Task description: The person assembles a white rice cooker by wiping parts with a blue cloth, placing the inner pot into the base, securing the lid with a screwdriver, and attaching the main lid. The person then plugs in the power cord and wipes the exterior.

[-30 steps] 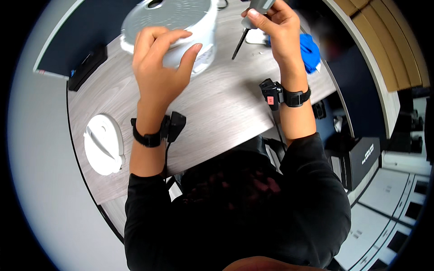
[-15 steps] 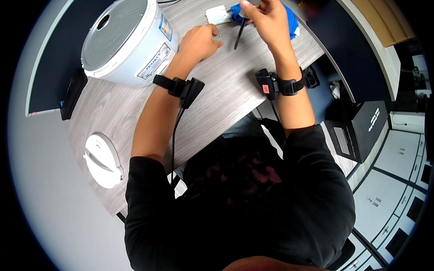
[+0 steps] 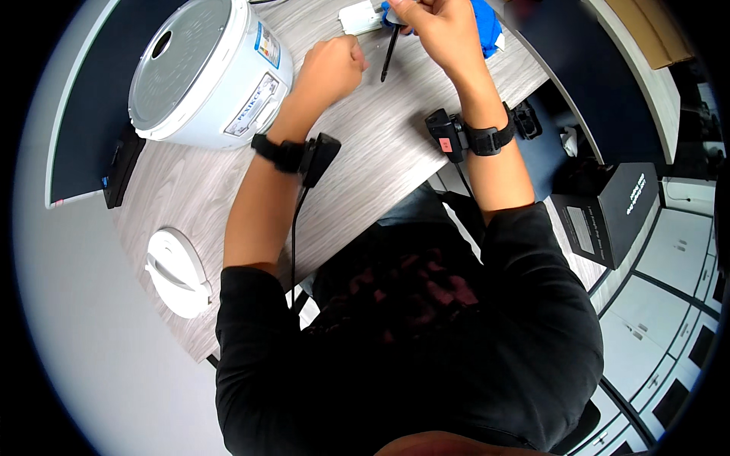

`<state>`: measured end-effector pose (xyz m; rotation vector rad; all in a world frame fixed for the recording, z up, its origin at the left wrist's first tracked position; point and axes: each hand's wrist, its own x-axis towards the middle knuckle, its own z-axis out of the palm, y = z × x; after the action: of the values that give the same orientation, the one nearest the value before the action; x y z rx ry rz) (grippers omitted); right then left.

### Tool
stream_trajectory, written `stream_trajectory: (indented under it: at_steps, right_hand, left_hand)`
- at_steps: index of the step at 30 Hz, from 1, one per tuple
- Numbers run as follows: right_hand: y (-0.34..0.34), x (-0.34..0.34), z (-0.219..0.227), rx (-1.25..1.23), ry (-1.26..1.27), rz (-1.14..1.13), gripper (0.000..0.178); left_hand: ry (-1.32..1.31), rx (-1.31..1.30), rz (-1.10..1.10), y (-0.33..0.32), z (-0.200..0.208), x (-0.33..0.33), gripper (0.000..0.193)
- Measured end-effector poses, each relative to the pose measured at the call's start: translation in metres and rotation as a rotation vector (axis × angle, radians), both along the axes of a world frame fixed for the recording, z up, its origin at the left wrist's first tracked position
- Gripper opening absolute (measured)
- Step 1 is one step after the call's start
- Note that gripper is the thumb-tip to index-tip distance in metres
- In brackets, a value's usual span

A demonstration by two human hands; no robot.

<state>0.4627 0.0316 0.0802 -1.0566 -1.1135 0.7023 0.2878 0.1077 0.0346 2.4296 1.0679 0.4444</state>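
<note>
My right hand, at the far edge of the view, is closed round the handle of a screwdriver. Its dark shaft slants down toward the desk, the tip free of any part. To its left, my left hand is closed over the desk, fingers curled inward; whatever they may hold is hidden. Beside that forearm stands a white, round, pot-like appliance with a grey disc on its upturned face and a dark round hole in it. A small white plastic part lies beyond my left hand. Bunched blue cloth lies behind my right hand.
A white round cover-like piece rests on the desk at the left. A black wrist device with a cable sits on each wrist. At the right are a black box, a dark partition and white cabinets.
My left fingers have curled in further, and small bits near them no longer show. The screwdriver has shifted slightly left. The whole view has shifted a little.
</note>
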Motion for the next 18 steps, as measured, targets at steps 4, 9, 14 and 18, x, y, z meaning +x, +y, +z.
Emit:
stream_trajectory:
  at_steps: [4,9,14,18]
  right_hand:
    - [0.006,-0.011,0.012,-0.014,0.031,0.039,0.029]
    - [0.017,-0.041,0.028,0.094,0.099,0.246,0.031]
    - [0.017,-0.077,0.054,0.191,0.153,0.404,0.031]
    - [0.018,-0.095,0.069,0.239,0.128,0.465,0.03]
  left_hand:
    - [-0.246,-0.094,-0.02,-0.032,0.03,-0.043,0.009]
    - [-0.446,-0.164,0.063,-0.057,0.049,-0.092,0.005]
    - [-0.563,-0.173,0.146,-0.07,0.052,-0.131,0.014]
    - [-0.618,-0.108,0.22,-0.081,0.065,-0.14,0.019]
